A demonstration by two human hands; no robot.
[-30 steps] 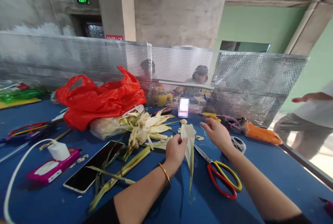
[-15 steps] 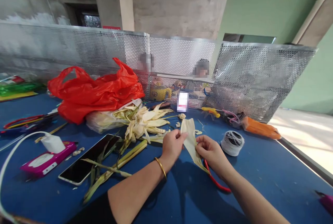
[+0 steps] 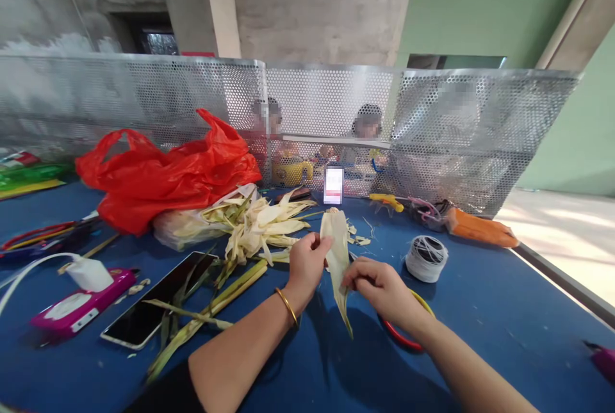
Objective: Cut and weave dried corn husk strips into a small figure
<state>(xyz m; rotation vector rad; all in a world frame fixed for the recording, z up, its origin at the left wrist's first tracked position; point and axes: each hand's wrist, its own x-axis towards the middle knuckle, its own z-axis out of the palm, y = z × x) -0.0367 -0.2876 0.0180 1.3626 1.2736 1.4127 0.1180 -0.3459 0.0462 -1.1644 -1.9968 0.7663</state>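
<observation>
A pale corn husk leaf [image 3: 335,243] hangs upright in front of me, broad at the top and tapering to a point below. My left hand [image 3: 307,262], with a gold bangle on its wrist, pinches the leaf's left edge between thumb and fingers. My right hand [image 3: 377,285] has its fingers curled closed at the leaf's lower right edge; the fingertips are partly hidden. Under the right wrist lie red and yellow handles [image 3: 406,336], partly covered by the arm. A heap of dried corn husks [image 3: 262,224] lies to the left of the leaf.
A red plastic bag [image 3: 177,170], a dark phone [image 3: 158,301], green stalks [image 3: 216,307] and a purple power strip [image 3: 86,304] with a white cord lie left. A white thread spool [image 3: 426,259] and orange packet [image 3: 480,227] are right. Behind stands a perforated metal screen [image 3: 331,99], people beyond.
The husk leaf has turned more upright, its pointed end now hanging free lower down. My right hand has shifted slightly left and down along its edge. The view has moved a little.
</observation>
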